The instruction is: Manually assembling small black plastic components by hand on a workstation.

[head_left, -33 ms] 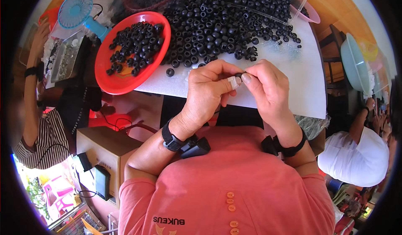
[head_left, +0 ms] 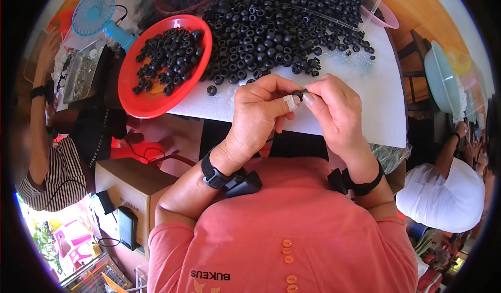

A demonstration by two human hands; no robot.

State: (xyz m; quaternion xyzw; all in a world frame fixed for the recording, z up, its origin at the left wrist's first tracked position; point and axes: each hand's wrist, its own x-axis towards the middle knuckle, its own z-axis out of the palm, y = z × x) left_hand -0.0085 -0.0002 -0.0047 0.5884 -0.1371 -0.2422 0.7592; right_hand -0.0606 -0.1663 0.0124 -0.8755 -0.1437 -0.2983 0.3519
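Observation:
Just over the near edge of the white-covered table (head_left: 383, 113), my two hands meet fingertip to fingertip. My left hand (head_left: 261, 107) pinches a small black hollow piece (head_left: 298, 93) between thumb and forefinger, with white tape round the thumb. My right hand (head_left: 336, 113) is closed in a pinch on the black part at its right end. Fingers hide much of it, so I cannot tell whether it is one piece or two joined. Beyond my hands lies a large heap of black round hollow pieces (head_left: 271, 45); one loose piece (head_left: 211, 90) sits nearer the edge.
Left of the heap, a red plastic tray (head_left: 125, 84) holds many similar pieces. A blue fan (head_left: 94, 12) and a metal tray (head_left: 86, 73) stand farther left. A pink basin (head_left: 390, 17) is at the far right. Other people work on both sides; a cardboard box (head_left: 125, 183) stands at left.
My right hand has shifted very slightly right, and more of the black part shows between the fingertips. My left hand stays in place.

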